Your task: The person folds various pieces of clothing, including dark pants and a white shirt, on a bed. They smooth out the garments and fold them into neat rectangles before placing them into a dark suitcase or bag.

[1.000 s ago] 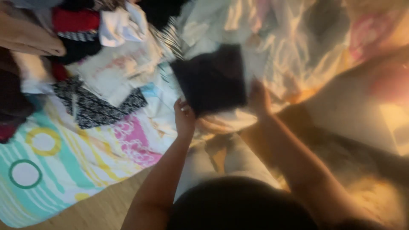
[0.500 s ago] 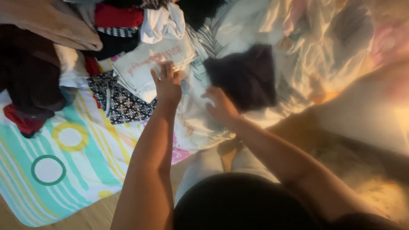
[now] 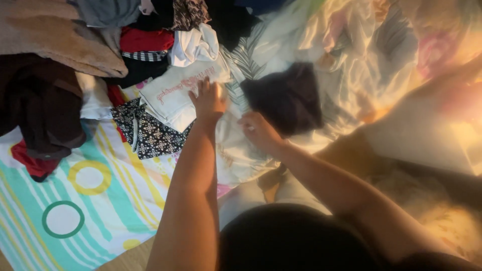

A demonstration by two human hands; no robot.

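My left hand (image 3: 208, 100) reaches forward, fingers spread, and rests on a white garment with pink lettering (image 3: 175, 90) in the pile. My right hand (image 3: 258, 131) sits at the lower left edge of a dark folded cloth (image 3: 286, 98) that lies on a pale leaf-patterned sheet (image 3: 351, 55); whether its fingers still pinch the cloth is unclear. A black-and-white patterned garment (image 3: 148, 133) lies just left of my left forearm.
A heap of clothes fills the upper left: a tan garment (image 3: 60, 40), a dark brown one (image 3: 42, 110), red and striped pieces (image 3: 145, 42), a white top (image 3: 193, 45). A striped cloth with circles (image 3: 75, 200) covers the lower left. Bright sunlight washes out the right side.
The dark cloth came down from my raised hands onto the sheet. My left hand let go of it and reached left to the white garment. The view shifted down and left.
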